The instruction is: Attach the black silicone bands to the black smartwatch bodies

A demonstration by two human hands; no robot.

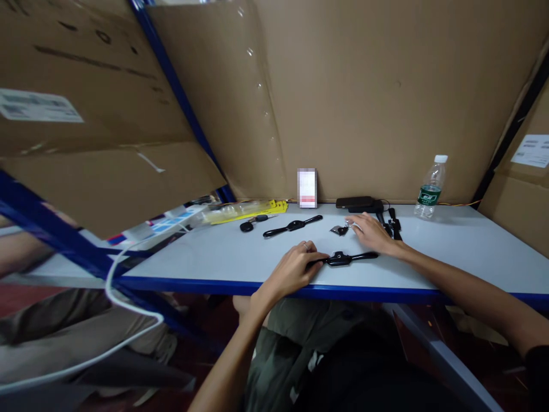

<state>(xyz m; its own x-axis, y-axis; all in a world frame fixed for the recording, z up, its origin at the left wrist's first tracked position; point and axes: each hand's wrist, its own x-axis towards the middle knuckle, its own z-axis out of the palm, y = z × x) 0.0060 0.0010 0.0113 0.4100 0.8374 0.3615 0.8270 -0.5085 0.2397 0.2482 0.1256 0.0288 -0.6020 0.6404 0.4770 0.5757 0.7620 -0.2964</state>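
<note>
the left hand [300, 265] holds a black tool [339, 259] by one end. the right hand [372, 233] is at a small packet [338, 230]; how narrow its grip is, i cannot tell.

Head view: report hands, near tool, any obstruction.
Left hand on near black tool, left end. Right hand at small dark piece. Second black tool lies beyond; nothing visibly blocking.
</note>
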